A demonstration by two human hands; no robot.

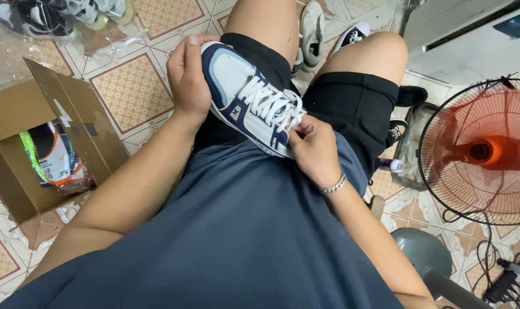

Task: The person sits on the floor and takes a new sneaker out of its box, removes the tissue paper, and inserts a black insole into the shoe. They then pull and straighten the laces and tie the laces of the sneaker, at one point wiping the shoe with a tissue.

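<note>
Sneaker (245, 97), navy and white with white laces (274, 103), lies tilted across the person's lap on black shorts (357, 103). Left hand (187, 77) wraps its toe end, fingers curled together around the edge. Right hand (312, 149), a chain bracelet (333, 185) at the wrist, pinches the laces near the tongue with fingertips pressed together. Open cardboard box (25, 143) with bright shoes sits on the tiled floor beside the left arm; a standing fan (483, 151) is at the right

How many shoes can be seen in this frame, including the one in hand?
At least 6: the navy-and-white sneaker gripped by the left hand and right hand; two sneakers on the floor between the knees; bagged pair top left; one in the cardboard box. More may be hidden.
</note>
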